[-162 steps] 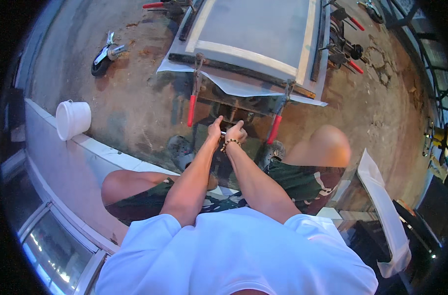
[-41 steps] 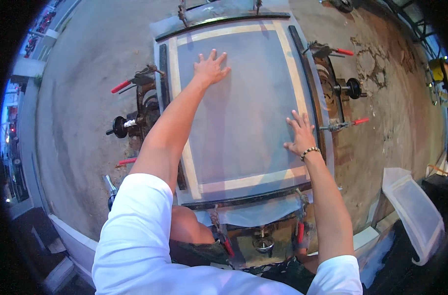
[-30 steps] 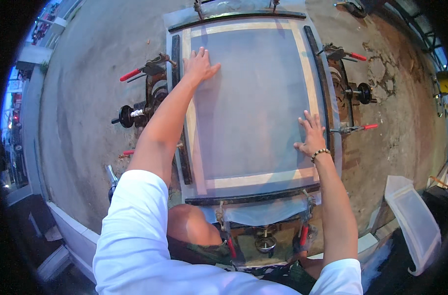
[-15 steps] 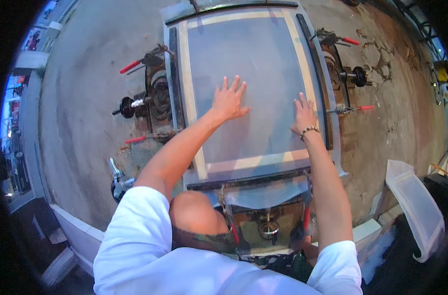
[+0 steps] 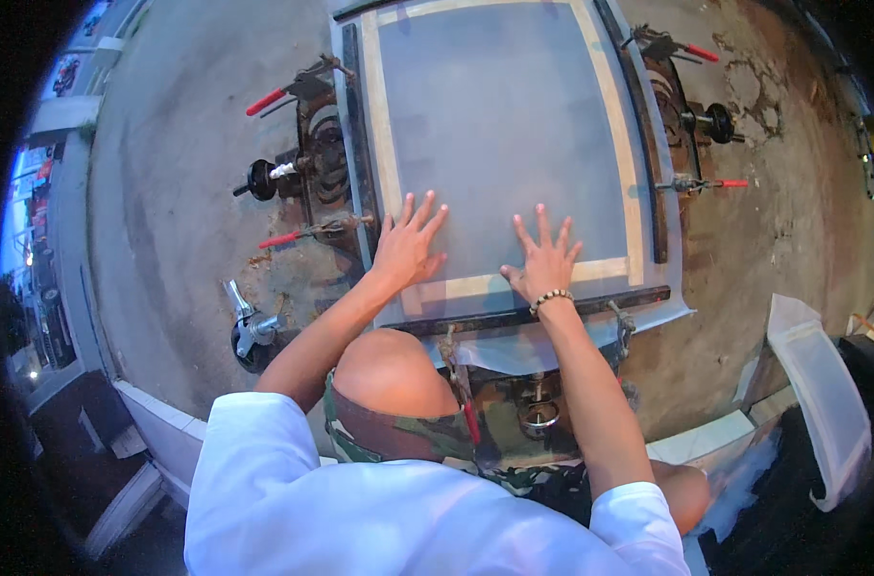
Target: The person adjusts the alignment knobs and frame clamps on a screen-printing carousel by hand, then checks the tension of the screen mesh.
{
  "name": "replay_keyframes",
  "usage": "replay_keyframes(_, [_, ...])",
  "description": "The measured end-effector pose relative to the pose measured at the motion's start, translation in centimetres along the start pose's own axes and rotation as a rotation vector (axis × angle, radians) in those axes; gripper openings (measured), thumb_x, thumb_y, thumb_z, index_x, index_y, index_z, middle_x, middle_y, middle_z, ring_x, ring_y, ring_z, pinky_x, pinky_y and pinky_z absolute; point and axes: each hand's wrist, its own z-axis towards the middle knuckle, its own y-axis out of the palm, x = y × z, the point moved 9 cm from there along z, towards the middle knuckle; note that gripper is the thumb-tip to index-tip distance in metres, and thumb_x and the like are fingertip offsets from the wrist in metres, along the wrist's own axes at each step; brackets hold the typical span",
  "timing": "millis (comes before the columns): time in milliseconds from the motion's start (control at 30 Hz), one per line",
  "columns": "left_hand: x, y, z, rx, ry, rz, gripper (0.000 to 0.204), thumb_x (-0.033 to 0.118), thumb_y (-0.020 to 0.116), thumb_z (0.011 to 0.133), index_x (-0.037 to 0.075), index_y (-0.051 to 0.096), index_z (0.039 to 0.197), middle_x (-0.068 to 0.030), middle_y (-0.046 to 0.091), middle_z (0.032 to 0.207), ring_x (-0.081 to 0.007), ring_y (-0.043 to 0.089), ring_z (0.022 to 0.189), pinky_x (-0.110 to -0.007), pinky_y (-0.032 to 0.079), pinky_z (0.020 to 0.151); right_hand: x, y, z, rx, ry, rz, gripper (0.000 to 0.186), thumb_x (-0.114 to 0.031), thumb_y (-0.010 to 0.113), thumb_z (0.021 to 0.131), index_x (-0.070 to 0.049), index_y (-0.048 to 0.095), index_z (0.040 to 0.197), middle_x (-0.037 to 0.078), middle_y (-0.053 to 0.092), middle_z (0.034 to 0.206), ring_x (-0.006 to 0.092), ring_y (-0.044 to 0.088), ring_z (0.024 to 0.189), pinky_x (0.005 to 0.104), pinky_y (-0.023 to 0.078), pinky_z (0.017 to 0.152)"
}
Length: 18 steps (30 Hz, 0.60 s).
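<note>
A pale translucent mesh sheet (image 5: 499,115) is stretched over a rectangular wooden frame (image 5: 386,125). Black bars (image 5: 640,115) run along the frame's sides, with the near bar (image 5: 595,303) lying across the sheet. My left hand (image 5: 408,248) rests on the mesh by the near left corner, fingers spread, holding nothing. Flat on the sheet near the frame's near strip is my right hand (image 5: 544,264), fingers apart and nothing in them; a beaded bracelet (image 5: 552,300) circles that wrist. The frame's far edge is partly cut off by the view.
Red-handled clamps (image 5: 266,103) stand along the left, right (image 5: 733,183) and near sides. Black knobs (image 5: 261,180) jut out from the metal base. A caster wheel (image 5: 252,336) is at the near left. A curved mesh-covered panel (image 5: 821,394) leans at right. Concrete floor (image 5: 187,211) surrounds everything.
Both hands have slid toward me over the mesh, the left also toward the left side, the right leftward from the right edge. The whole view has shifted slightly.
</note>
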Motion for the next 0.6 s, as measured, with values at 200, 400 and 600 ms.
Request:
replay_keyframes(200, [-0.5, 0.0, -0.1, -0.042, -0.013, 0.035, 0.082, 0.034, 0.072, 0.073, 0.017, 0.033, 0.143, -0.0144, 0.023, 0.151, -0.0417, 0.026, 0.136, -0.062, 0.037, 0.096, -0.9, -1.7, 0.0, -0.105, 0.034, -0.038, 0.082, -0.041, 0.075, 0.072, -0.035, 0.034, 0.142, 0.002, 0.016, 0.155, 0.0418, 0.012, 0.140, 0.0610, 0.020, 0.109])
replay_keyframes(400, [-2.1, -2.1, 6.8, -0.043, -0.068, -0.030, 0.084, 0.045, 0.072, 0.072, 0.019, 0.035, 0.143, -0.0175, 0.021, 0.151, -0.0435, 0.027, 0.135, -0.062, 0.031, 0.102, 5.2, -2.8, 5.2, 0.008, 0.096, 0.040, 0.089, -0.047, 0.075, 0.070, -0.032, 0.029, 0.145, 0.002, 0.014, 0.156, 0.0398, 0.013, 0.141, 0.0578, 0.024, 0.109])
replay_keyframes(600, [1.3, -4.8, 16.1, 0.174, 0.085, 0.044, 0.093, 0.072, 0.060, 0.069, 0.027, 0.032, 0.145, -0.0151, 0.020, 0.153, -0.0470, 0.022, 0.136, -0.063, 0.025, 0.106, 9.5, -5.6, 6.7, 0.040, 0.251, -0.084, 0.106, -0.058, 0.077, 0.062, -0.033, 0.020, 0.148, 0.003, 0.009, 0.156, 0.0421, 0.012, 0.140, 0.0627, 0.025, 0.106])
